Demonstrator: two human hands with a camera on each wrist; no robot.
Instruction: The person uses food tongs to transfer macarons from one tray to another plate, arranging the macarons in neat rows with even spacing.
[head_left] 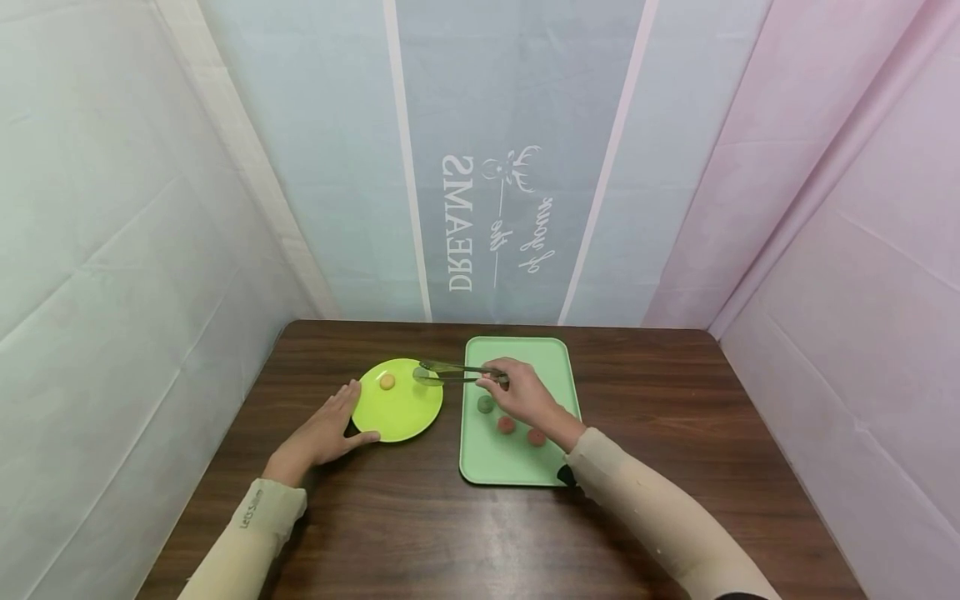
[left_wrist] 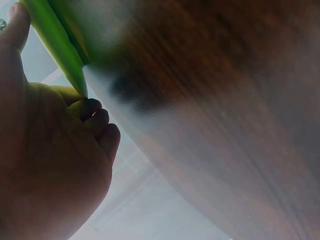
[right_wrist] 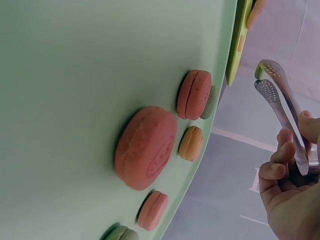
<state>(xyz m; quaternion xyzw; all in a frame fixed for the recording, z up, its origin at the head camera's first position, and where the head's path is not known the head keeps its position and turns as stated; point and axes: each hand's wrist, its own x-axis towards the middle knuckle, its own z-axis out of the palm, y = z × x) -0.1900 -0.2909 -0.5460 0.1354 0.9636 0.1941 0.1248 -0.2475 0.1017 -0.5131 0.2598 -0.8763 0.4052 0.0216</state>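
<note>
Right grip [head_left: 521, 396]: clamped on tongs [right_wrist: 270, 95].
Left grip [head_left: 330, 427]: straight-fingered at left rim of plate [head_left: 396, 417].
Green macaron [head_left: 421, 374]: plate's far right, apparently mid-placement.
Next move: likely calls for loosening.

Narrow gap between yellow-green plate [head_left: 393, 417] and green tray [head_left: 495, 463], metal tongs [head_left: 459, 380] across it.

Eight macarons [right_wrist: 150, 145], two hands [head_left: 322, 431], one plate [head_left: 397, 417], one tray [head_left: 495, 465], one pair of tongs [right_wrist: 268, 92] show.
</note>
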